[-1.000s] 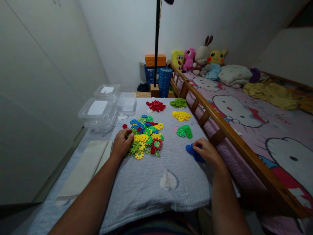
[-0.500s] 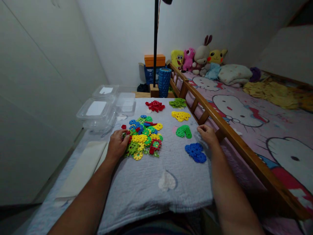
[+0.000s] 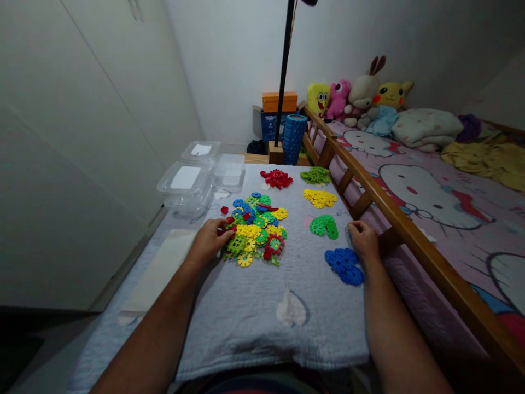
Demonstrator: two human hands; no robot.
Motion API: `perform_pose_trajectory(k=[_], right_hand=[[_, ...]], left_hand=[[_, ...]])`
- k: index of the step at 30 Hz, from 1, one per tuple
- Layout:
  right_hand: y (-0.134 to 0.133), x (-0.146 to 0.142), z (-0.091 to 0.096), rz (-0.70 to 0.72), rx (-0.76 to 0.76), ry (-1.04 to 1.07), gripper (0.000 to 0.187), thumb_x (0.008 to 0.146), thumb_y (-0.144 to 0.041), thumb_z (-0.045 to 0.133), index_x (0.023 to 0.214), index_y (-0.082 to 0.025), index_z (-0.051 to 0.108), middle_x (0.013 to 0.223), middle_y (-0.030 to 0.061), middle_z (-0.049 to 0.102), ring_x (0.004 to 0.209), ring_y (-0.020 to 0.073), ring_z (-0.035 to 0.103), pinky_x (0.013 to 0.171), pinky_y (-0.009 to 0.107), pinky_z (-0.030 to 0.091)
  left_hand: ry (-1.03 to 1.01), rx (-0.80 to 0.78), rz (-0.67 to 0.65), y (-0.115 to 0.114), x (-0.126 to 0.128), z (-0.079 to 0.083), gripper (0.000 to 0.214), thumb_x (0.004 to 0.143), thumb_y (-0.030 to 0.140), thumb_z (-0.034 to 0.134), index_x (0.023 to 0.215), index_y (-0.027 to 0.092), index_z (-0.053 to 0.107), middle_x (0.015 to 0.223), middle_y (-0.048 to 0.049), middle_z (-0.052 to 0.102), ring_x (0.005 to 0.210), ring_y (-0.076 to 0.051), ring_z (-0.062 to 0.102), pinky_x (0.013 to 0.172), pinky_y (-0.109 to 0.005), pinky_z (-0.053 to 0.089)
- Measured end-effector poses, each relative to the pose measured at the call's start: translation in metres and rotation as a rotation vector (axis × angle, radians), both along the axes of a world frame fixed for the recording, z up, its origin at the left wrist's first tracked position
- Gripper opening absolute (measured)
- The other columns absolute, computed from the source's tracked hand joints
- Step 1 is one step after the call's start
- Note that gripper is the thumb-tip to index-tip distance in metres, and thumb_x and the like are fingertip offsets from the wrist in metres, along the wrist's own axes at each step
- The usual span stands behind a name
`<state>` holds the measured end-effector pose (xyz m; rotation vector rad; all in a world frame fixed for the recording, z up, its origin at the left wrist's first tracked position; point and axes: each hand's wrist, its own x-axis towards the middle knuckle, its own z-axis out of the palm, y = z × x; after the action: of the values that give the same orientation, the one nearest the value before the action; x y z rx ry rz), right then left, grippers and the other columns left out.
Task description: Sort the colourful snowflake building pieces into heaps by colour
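A mixed pile of plastic interlocking pieces (image 3: 248, 231) in yellow, green, blue and red lies on the cloth. At its left edge is my left hand (image 3: 210, 239), thumb and fingers apart and touching red and green pieces. My right hand (image 3: 364, 239) rests at the table's right side with fingers curled in; no piece shows in it. Nearest to it are blue flower-shaped discs (image 3: 344, 265) and green discs (image 3: 324, 225). Beyond those lie yellow pieces (image 3: 320, 198), light green pieces (image 3: 315, 175) and red pieces (image 3: 277, 178) in separate heaps.
Clear lidded plastic boxes (image 3: 185, 189) and an open clear container (image 3: 229, 169) stand at the back left. Folded cream cloth (image 3: 159, 271) lies left of my forearm. A wooden bed rail (image 3: 369, 189) borders the right side. A black pole (image 3: 283, 82) rises behind the table.
The camera view has turned left, so everything sits farther right in the picture. My left hand stays at the pile's edge and my right hand stays beside the blue discs.
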<state>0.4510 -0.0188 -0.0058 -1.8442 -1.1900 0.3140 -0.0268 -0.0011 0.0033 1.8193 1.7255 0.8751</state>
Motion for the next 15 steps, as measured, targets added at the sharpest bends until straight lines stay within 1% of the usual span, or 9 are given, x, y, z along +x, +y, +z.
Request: perform_pose_trajectory(k=[3,5,7,9,11,13,15], right_hand=[[-0.0008,0.0002,-0.0001,-0.007,0.002,-0.007,0.033,0.068,-0.049,0.057,0.076,-0.019,0.067,0.076,0.0076,0.071,0.072,0.0226,0.06,0.073,0.035,0.049],[-0.0007,0.0007,-0.0012,-0.006,0.005,-0.008,0.034,0.069,-0.049,0.057,0.076,-0.018,0.067,0.076,0.0078,0.071,0.072,0.0228,0.06,0.073,0.035,0.049],[-0.0003,0.0015,-0.003,-0.004,0.006,-0.013,0.034,0.069,-0.049,0.056,0.078,-0.018,0.068,0.078,0.0079,0.071,0.073,0.0231,0.061,0.074,0.035,0.049],[0.0003,0.0026,-0.0049,-0.002,0.005,-0.02,0.034,0.07,-0.049,0.055,0.079,-0.018,0.068,0.08,0.008,0.072,0.074,0.0231,0.061,0.076,0.035,0.049],[0.0008,0.0034,-0.0061,-0.001,0.004,-0.024,0.034,0.07,-0.049,0.055,0.079,-0.018,0.068,0.081,0.0081,0.072,0.075,0.0233,0.061,0.076,0.035,0.049],[0.001,0.0034,-0.0061,-0.004,0.006,-0.024,0.035,0.07,-0.049,0.055,0.079,-0.018,0.068,0.08,0.0081,0.072,0.076,0.0238,0.062,0.077,0.036,0.049],[0.0007,0.0025,-0.0052,-0.008,0.008,-0.017,0.035,0.069,-0.05,0.055,0.078,-0.018,0.068,0.079,0.0078,0.071,0.076,0.0242,0.062,0.076,0.036,0.049]], left_hand=[[-0.033,-0.03,-0.024,0.0001,0.0001,-0.0016,0.034,0.073,0.042,0.064,0.097,0.02,0.071,0.079,-0.0041,0.064,0.069,-0.02,0.061,0.066,-0.034,0.052],[-0.048,-0.032,-0.019,-0.0003,0.0015,-0.0017,0.029,0.074,0.039,0.06,0.094,0.02,0.07,0.077,-0.0033,0.064,0.071,-0.02,0.061,0.068,-0.035,0.052],[-0.033,0.013,0.021,-0.0006,0.0034,-0.001,0.024,0.075,0.038,0.06,0.089,0.02,0.07,0.085,-0.0053,0.065,0.079,-0.022,0.063,0.074,-0.037,0.053],[0.001,0.073,0.062,-0.0003,0.0047,-0.0002,0.022,0.075,0.038,0.062,0.085,0.021,0.071,0.095,-0.0084,0.064,0.093,-0.025,0.063,0.082,-0.04,0.054],[0.014,0.093,0.064,0.001,0.0049,-0.0001,0.021,0.074,0.039,0.063,0.084,0.021,0.07,0.103,-0.0106,0.063,0.105,-0.028,0.061,0.087,-0.042,0.053],[0.003,0.07,0.036,0.003,0.004,-0.0014,0.02,0.075,0.038,0.063,0.086,0.021,0.068,0.107,-0.0106,0.064,0.109,-0.028,0.061,0.091,-0.043,0.053],[-0.052,0.023,0.008,0.0054,0.0028,-0.0036,0.025,0.075,0.035,0.064,0.096,0.022,0.065,0.106,-0.0086,0.067,0.104,-0.026,0.063,0.092,-0.043,0.052]])
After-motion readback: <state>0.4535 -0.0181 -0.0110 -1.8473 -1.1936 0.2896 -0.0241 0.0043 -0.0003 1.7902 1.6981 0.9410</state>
